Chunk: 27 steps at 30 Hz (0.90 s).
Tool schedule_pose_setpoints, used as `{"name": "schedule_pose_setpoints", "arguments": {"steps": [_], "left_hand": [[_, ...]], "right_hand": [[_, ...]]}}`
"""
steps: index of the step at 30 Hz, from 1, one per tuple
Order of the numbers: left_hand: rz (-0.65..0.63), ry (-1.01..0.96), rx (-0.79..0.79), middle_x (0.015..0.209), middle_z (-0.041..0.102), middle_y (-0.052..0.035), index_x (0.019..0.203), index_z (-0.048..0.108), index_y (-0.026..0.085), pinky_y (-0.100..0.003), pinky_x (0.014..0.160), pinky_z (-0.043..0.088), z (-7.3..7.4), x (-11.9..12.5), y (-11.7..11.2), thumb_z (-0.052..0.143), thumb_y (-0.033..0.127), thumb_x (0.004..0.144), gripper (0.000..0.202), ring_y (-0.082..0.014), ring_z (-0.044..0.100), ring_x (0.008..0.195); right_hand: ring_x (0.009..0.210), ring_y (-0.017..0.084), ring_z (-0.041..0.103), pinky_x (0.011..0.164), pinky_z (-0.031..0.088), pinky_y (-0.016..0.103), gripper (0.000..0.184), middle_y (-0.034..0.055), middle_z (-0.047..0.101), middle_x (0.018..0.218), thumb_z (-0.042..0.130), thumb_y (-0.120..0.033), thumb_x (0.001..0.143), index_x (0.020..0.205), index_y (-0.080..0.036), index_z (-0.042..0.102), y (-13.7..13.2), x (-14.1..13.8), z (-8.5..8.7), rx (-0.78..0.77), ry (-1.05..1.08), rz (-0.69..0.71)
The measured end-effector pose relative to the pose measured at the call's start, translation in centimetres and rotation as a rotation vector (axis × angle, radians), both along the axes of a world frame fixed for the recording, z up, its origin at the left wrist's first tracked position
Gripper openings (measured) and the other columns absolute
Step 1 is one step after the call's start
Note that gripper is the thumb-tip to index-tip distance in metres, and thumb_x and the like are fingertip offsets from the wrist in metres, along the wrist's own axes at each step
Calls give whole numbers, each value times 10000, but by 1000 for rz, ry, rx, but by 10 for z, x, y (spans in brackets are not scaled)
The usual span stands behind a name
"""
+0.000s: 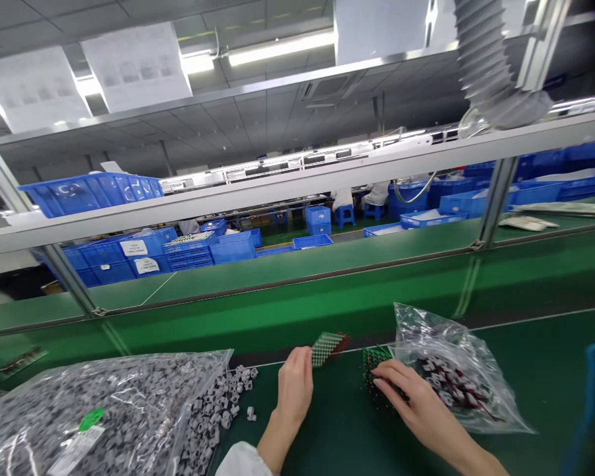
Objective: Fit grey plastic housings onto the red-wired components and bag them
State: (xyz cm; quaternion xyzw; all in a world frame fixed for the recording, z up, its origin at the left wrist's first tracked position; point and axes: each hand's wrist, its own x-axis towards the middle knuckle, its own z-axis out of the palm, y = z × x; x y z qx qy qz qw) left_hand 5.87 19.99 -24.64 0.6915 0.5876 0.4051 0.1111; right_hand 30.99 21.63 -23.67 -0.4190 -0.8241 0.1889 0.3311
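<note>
My left hand [296, 383] pinches the edge of a small tilted panel [324, 348] with rows of pale dots and reddish leads at its far end. To its right, my right hand [416, 403] has its fingers curled at a cluster of green and dark red parts with thin leads [375, 360]; whether it grips one of them I cannot make out. Just beyond that hand lies a clear plastic bag [480, 370] with grey pieces and dark red wires inside. Loose grey plastic pieces [223, 403] are spilled to the left of my left hand.
A large clear bag [104, 390] full of grey pieces covers the left of the green bench [337, 436]. A raised green ledge [287, 284] and metal frame run behind. A blue bin [96, 192] sits on the rail. Blurred blue tubing [592, 377] hangs at right.
</note>
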Motion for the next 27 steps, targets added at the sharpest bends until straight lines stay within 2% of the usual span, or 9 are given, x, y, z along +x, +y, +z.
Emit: {"name": "schedule_pose_setpoints", "arguments": {"steps": [4,10,15,18,20,22,24,25,27], "left_hand": [[88,-137,-56,681,483,-4,801,503,169,-245,601,338,14,-30,-24,250,371,1015,388,-147,476,631],[26,-247,-223,635,363,36,708,444,170,-229,552,247,5,-34,-61,331,383,987,369,-111,357,597],[6,-364,-300,651,435,17,700,537,145,-236,583,265,7,-36,-67,429,327,934,315,-122,391,633],[-66,-450,-403,755,572,-16,861,667,124,-218,596,321,11,-39,-65,572,290,839,193,-125,459,658],[-147,-512,-463,803,609,-15,975,700,138,-209,606,334,12,-38,-65,651,242,767,237,-121,471,671],[-196,-542,-460,745,586,6,894,718,146,-204,604,320,12,-33,-65,666,177,738,168,-115,456,666],[-171,-496,-392,650,527,19,733,688,142,-210,587,303,14,-26,-66,639,138,759,56,-113,440,639],[-139,-444,-338,629,511,18,695,667,145,-216,581,302,17,-23,-68,627,138,782,97,-116,444,630],[-80,-289,-159,675,553,-3,739,662,161,-227,591,328,25,-18,-72,597,156,844,123,-136,490,656]], "right_hand": [[883,205,558,764,426,313,377,67,578,977,340,-512,980,964,-215,574,5,-27,7,-181,170,60],[709,151,408,641,328,266,406,-5,431,746,401,-561,930,813,-186,505,3,-77,6,-512,191,319],[660,124,300,607,267,252,414,-39,299,688,424,-553,902,707,-194,362,0,-92,-7,-560,179,379],[649,121,290,592,255,249,404,-42,296,677,433,-537,901,702,-195,353,-2,-91,-10,-601,152,416],[655,125,305,600,265,250,393,-38,310,679,432,-521,909,704,-195,357,-5,-91,-10,-593,118,432],[679,137,347,627,290,259,377,-24,357,704,400,-497,935,712,-194,371,-9,-94,-8,-517,65,425],[728,155,409,674,320,274,356,1,428,761,357,-462,966,739,-194,412,-14,-96,-2,-401,16,401],[759,163,434,702,333,282,343,13,458,798,342,-445,979,763,-196,437,-16,-97,1,-342,8,384],[782,166,455,729,348,286,313,20,478,836,353,-433,985,801,-204,461,-20,-96,10,-242,53,321]]}}
